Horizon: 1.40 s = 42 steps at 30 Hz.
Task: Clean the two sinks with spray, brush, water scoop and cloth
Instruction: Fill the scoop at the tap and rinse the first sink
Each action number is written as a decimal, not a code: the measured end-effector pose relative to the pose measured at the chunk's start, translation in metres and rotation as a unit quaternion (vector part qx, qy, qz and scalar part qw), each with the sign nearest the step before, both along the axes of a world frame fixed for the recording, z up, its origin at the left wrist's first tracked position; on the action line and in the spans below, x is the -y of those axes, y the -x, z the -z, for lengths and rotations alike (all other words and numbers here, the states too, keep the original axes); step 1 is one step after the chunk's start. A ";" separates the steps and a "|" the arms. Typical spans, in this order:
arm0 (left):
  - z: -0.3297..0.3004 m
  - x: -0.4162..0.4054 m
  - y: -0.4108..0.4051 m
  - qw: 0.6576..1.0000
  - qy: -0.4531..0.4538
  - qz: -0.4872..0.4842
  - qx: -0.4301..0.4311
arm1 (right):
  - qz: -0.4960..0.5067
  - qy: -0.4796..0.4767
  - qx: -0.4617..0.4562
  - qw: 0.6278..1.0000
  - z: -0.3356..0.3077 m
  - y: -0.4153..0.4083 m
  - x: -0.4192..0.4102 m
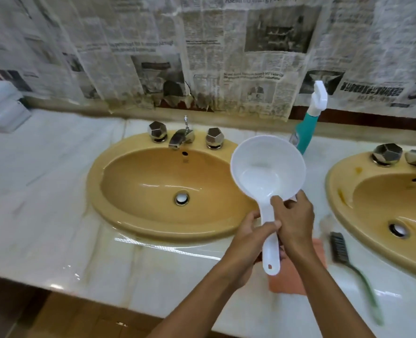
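A: Where's the scoop?
B: The white water scoop [267, 172] hangs over the left sink's [119, 215] four o'clock rim, bowl tilted toward the camera. The left hand [248, 237] wraps its handle; the right hand [294, 220] pinches the neck just under the bowl.
A: And the rest?
B: Orange cloth [289, 276] under the wrists, brush [348, 262] at its three o'clock, spray bottle [306, 128] at twelve, right sink [341, 191] beyond.
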State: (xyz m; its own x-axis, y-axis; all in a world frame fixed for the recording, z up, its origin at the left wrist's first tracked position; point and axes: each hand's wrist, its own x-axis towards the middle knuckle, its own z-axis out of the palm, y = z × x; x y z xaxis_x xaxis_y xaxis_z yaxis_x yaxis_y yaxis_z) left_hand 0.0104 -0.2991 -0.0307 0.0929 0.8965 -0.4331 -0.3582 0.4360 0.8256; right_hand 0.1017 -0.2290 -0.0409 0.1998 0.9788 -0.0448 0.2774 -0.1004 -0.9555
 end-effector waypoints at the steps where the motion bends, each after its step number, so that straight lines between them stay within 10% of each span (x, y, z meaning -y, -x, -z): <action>1: 0.002 0.003 0.018 1.000 0.010 -0.011 0.006 | -0.006 0.007 0.008 1.000 0.004 0.019 0.002; 14: 0.044 -0.001 0.243 0.978 0.065 -0.009 -0.200 | -0.081 0.109 0.104 0.985 0.057 0.199 -0.018; 26: 0.058 -0.045 0.287 0.967 0.029 0.031 -0.250 | -0.044 0.082 0.312 0.946 0.009 0.243 -0.182; 35: 0.067 -0.046 0.284 0.962 0.009 0.008 -0.272 | -0.143 0.174 0.612 0.758 -0.027 0.248 -0.218; 42: 0.072 -0.047 0.285 0.964 0.006 0.002 -0.266 | -0.246 0.235 0.590 0.732 -0.027 0.241 -0.222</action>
State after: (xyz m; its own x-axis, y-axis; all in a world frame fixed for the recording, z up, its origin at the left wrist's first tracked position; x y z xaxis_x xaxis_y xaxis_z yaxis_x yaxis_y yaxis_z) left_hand -0.2746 -0.2516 -0.1027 -0.1424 0.8916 -0.4299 0.1168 0.4464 0.8872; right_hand -0.1393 -0.0065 -0.0134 -0.0003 0.8771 -0.4803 0.9950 0.0485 0.0878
